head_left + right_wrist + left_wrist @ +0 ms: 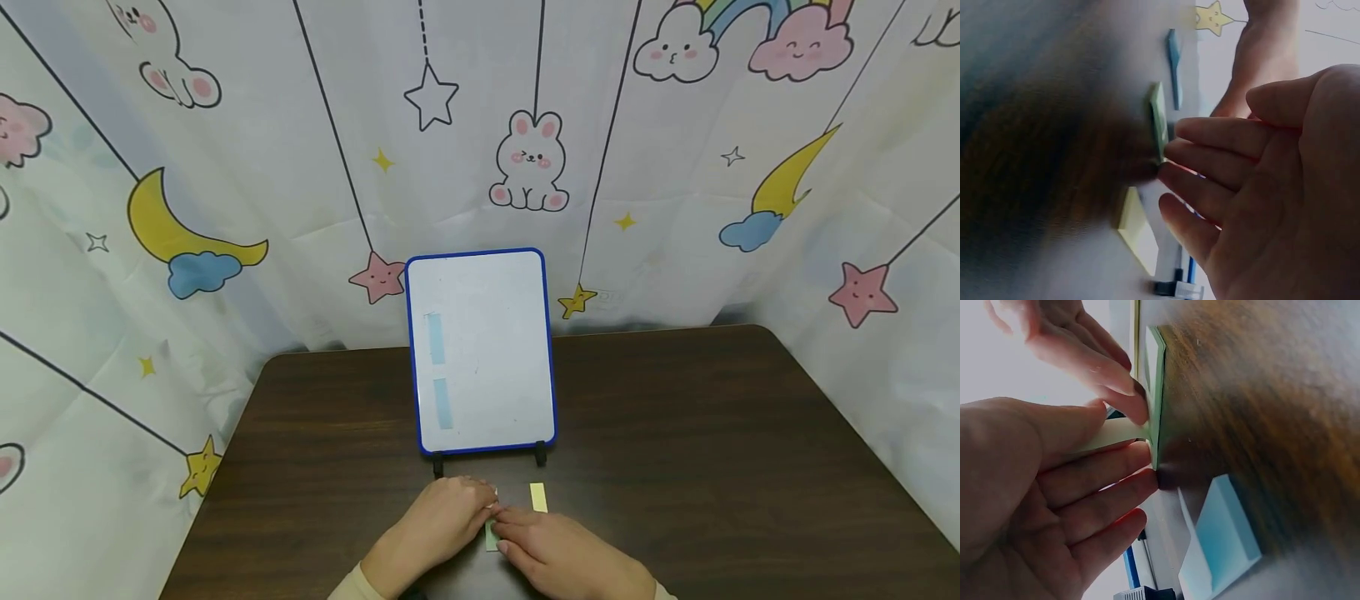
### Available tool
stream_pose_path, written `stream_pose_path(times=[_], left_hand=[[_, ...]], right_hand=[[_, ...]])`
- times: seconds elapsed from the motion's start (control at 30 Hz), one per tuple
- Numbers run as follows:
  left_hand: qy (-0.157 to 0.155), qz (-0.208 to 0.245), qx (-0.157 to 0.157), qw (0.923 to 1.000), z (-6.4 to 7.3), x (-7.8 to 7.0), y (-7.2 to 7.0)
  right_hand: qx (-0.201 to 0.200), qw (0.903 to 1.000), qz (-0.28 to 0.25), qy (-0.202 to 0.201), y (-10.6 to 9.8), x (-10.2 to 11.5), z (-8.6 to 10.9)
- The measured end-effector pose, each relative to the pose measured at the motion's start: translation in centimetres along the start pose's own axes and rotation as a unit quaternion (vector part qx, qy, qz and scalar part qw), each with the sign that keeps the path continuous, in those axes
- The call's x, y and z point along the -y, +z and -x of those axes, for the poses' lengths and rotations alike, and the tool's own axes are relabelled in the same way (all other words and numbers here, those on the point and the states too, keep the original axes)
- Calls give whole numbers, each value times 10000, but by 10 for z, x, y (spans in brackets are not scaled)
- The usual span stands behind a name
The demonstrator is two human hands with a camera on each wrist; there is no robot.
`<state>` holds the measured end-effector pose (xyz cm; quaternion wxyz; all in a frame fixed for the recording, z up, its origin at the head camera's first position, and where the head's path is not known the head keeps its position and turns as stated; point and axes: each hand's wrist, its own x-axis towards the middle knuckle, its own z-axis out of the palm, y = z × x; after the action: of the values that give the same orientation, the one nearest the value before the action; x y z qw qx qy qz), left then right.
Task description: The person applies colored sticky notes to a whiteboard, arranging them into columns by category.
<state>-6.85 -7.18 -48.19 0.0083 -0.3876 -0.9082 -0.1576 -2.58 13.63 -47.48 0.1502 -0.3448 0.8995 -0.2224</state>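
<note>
A pad of green sticky notes [1156, 394] lies on the table between both hands. My left hand [450, 512] pinches the pale top note [1113, 432] between thumb and forefinger, and the note bends up from the pad. With fairly straight fingers, my right hand [558, 546] touches the green pad [1159, 119] from the other side. A yellow sticky-note pad [538, 497] lies just beyond the right hand. Near the left hand, a blue sticky-note pad [1225, 528] has its top sheet lifted; the left hand hides it in the head view.
A whiteboard [487, 350] with a blue frame stands on black feet [540, 454] behind the hands. Two light-blue strips [437, 339] are stuck on its left side. The dark wooden table [712, 433] reaches back to a printed curtain [465, 183].
</note>
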Motion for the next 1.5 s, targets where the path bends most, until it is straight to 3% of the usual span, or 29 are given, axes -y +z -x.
stream_pose_path(times=[0.73, 0.97, 1.17, 1.5], left_hand=[[34, -127, 66, 9999, 0, 0, -1], [197, -230, 9, 9995, 2, 1, -3], [165, -53, -143, 9997, 1, 4, -1], [59, 101, -140, 9998, 0, 5, -2]], right_hand=[[-264, 9988, 411, -44, 7, -2, -2], [-243, 9989, 410, -29, 8, -3, -3], [-457, 9976, 472, -227, 10, -4, -4], [-447, 9972, 565, -189, 10, -2, -4]])
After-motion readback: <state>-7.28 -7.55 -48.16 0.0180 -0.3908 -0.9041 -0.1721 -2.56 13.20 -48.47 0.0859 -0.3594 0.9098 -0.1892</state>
